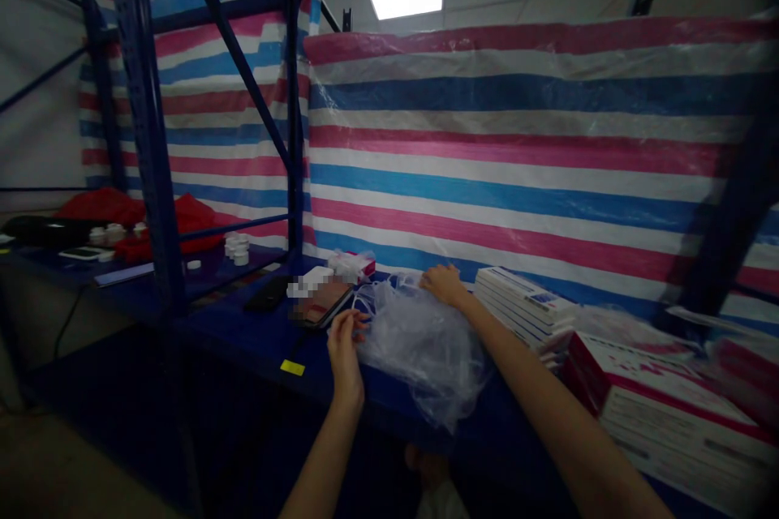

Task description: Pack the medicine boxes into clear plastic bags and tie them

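Observation:
A crumpled pile of clear plastic bags [419, 340] lies on the blue shelf in front of me, drooping over its front edge. My left hand [346, 340] is at the pile's left side, its fingers loosely bent and apart beside a thin white loop. At the far side of the pile, my right hand [444, 284] has its fingers curled down onto the plastic; its fingertips are partly hidden. Just left of my left hand lies a dark flat phone-like object [332, 310], partly blurred out.
Stacked white boxes [523, 300] and a larger pink-and-white carton [675, 405] stand on the right. A yellow label [293, 367] sticks near the shelf edge [237, 357]. A blue rack post [149, 138] rises at left, with small white jars [237, 247] behind it.

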Tool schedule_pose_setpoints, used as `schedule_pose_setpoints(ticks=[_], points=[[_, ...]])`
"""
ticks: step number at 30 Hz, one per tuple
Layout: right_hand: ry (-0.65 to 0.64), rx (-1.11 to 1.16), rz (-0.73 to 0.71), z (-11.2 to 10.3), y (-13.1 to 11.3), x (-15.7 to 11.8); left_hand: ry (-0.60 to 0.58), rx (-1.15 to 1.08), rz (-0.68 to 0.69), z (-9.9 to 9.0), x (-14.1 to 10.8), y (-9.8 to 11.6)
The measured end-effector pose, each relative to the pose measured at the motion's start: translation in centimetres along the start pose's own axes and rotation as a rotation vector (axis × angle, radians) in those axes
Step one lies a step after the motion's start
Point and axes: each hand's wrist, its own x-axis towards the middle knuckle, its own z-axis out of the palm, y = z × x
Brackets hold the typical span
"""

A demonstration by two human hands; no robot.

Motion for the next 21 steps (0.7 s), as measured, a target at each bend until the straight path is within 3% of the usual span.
schedule_pose_setpoints(ticks=[2, 4, 6, 8, 10, 13, 15, 17, 19, 21], points=[[0.032, -0.017, -0.008, 1.2, -1.2, 0.0, 0.149, 0.052, 0.092, 0.1, -1.8, -0.3], [0.101, -0.027, -0.01, 2.1, -2.1, 0.0, 0.18, 0.216, 0.31, 0.1, -3.4, 0.0], [0.217, -0.025, -0.006, 1.8, -2.6, 0.0, -0.023, 0.474, 0.566, 0.2, -4.1, 0.9], [0.358, 0.015, -0.007, 0.0, -2.6, -0.4, -0.37, 0.755, 0.765, 0.5, -3.6, 2.3], [0.483, 0.101, -0.006, -3.0, -2.0, -1.9, -0.658, 0.993, 0.881, 1.1, -1.9, 3.8], [0.603, 0.27, 0.001, -8.1, -0.4, -7.4, -0.896, 1.239, 0.929, 2.5, 1.6, 5.4], [0.536, 0.343, -0.053, -10.0, 0.4, -12.7, -1.09, 1.313, 0.861, 3.5, 3.4, 5.7], [0.259, 0.351, -0.22, -10.1, 0.3, -17.8, -1.204, 1.362, 0.784, 4.3, 4.4, 5.4], [0.039, 0.336, -0.309, -8.8, -0.5, -21.0, -1.217, 1.372, 0.751, 4.8, 4.7, 4.8], [0.002, 0.345, -0.287, -6.9, -1.4, -21.7, -1.17, 1.312, 0.744, 5.0, 4.7, 4.1]])
